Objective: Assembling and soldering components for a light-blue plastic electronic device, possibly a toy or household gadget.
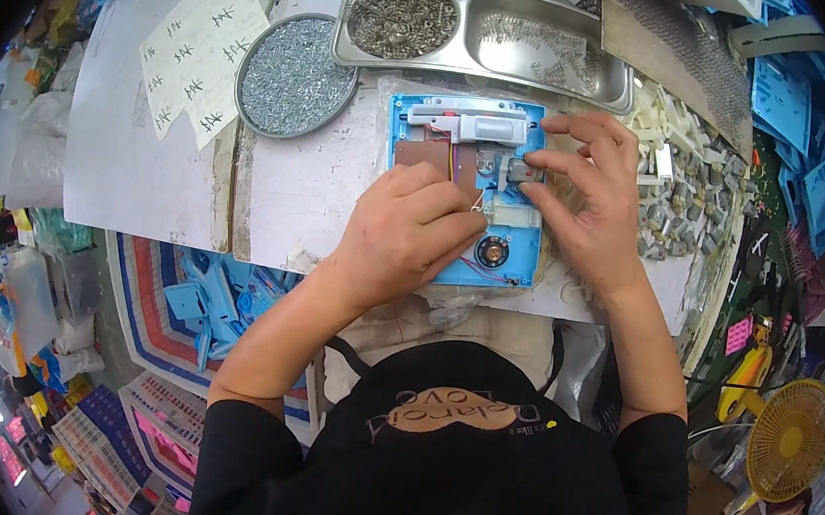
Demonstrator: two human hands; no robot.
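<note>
Over the housing's right side: right hand point(593, 188) arched, thumb and one finger pinching a small grey block point(520, 171), another finger stretched toward the upper edge
Over the housing's left half: left hand point(404, 221) knuckles up, fingers curled close together beside thin pale wires (whether it grips them I cannot tell)
Blue housing: shallow rectangular plastic shell point(527, 241), lying on the white tabletop point(289, 189) beneath both hands
Inside it: flat brown board point(424, 151), smooth pale-grey plastic part point(486, 129), round dark speaker point(491, 253) with a coppery centre
Round dish: shallow, rim point(240, 79) circling glinting silvery metal bits
Steel tray: shiny, rounded compartments point(423, 66) of small metal pieces
Right-hand pile: blocky grey pieces point(683, 218), loosely heaped
Hard to see: housing's lower-left part, behind the left hand; tray's top, cut off by the frame
</note>
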